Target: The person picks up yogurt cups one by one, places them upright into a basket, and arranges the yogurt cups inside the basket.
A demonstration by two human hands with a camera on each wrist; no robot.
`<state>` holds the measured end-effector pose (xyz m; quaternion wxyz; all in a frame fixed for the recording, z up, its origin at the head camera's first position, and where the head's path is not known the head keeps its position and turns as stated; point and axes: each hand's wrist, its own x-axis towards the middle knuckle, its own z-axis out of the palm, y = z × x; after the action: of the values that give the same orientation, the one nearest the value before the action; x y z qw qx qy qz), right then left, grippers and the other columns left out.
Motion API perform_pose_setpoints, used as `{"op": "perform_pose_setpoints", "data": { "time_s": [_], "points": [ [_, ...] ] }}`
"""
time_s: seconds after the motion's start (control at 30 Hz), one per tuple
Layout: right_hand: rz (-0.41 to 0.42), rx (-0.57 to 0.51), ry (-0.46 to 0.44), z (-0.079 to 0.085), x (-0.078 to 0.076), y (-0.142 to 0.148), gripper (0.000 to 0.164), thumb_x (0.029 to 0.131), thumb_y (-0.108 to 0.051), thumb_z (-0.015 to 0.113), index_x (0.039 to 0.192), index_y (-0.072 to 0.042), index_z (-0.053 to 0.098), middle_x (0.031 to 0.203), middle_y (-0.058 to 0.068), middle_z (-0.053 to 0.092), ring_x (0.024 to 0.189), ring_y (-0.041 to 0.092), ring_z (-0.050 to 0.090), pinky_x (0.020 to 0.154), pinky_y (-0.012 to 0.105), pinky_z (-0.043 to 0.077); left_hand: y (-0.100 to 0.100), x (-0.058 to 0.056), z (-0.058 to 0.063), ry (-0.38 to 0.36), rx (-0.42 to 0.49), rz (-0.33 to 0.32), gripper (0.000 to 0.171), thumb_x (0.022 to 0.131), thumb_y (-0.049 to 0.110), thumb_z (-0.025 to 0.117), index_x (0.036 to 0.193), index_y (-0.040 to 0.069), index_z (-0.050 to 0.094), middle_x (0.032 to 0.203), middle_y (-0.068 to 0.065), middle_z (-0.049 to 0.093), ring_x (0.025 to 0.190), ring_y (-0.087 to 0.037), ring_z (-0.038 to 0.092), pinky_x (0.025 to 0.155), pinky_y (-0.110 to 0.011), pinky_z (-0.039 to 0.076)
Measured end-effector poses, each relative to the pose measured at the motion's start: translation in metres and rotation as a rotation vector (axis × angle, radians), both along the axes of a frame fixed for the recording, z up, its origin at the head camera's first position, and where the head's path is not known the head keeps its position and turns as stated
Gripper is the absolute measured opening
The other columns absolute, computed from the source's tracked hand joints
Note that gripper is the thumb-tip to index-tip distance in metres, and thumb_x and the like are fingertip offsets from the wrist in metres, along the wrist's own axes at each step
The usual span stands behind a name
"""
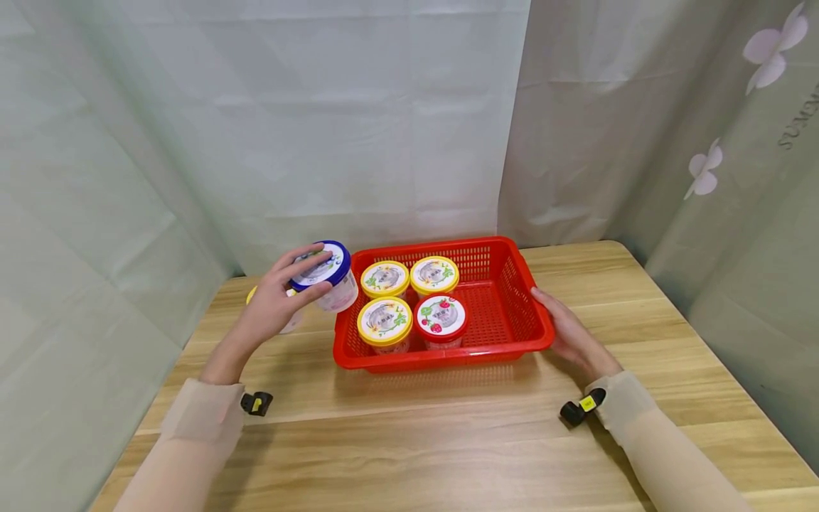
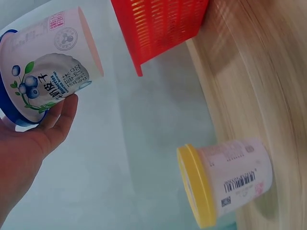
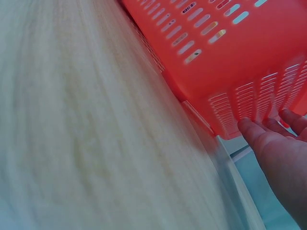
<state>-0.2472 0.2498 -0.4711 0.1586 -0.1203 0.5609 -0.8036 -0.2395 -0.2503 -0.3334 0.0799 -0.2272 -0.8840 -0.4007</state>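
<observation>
My left hand [image 1: 271,302] grips a yogurt tub [image 1: 338,293] with a dark blue lid, fingers spread over the lid. The tub is tilted, at the left end of a red plastic basket [image 1: 441,357]; blueberries are printed on its side in the left wrist view. Below that hand a yellow-lidded tub [image 2: 235,177] stands on the table. My right hand [image 1: 572,338] holds the basket's right end at the rim, its fingers [image 3: 256,132] against the slotted outer wall. Inside the basket are several tubs, yellow-lidded ones and one red-lidded tub [image 1: 441,317].
The basket sits on a wooden table [image 1: 409,455], its right part showing bare red floor. Pale curtains [image 1: 358,128] hang behind the table and on both sides. A black strap with a yellow mark [image 1: 585,405] is on each wrist.
</observation>
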Motion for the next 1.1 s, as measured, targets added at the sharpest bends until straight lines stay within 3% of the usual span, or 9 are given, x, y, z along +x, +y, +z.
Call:
{"op": "perform_pose_setpoints", "data": {
  "time_s": [1.1],
  "points": [
    [-0.004,-0.015,0.000,-0.001,-0.001,0.000,0.042,0.113,-0.042,0.041,0.138,-0.010,0.051,0.112,0.003,0.071,0.095,0.015,0.071,0.079,0.030,0.061,0.034,-0.018,0.010,-0.005,0.052,-0.093,0.053,0.100,0.026,0.073,0.151,0.023,0.058,0.163,0.002,0.037,0.147,-0.032,0.035,0.112,-0.060,0.042]
  ]
}}
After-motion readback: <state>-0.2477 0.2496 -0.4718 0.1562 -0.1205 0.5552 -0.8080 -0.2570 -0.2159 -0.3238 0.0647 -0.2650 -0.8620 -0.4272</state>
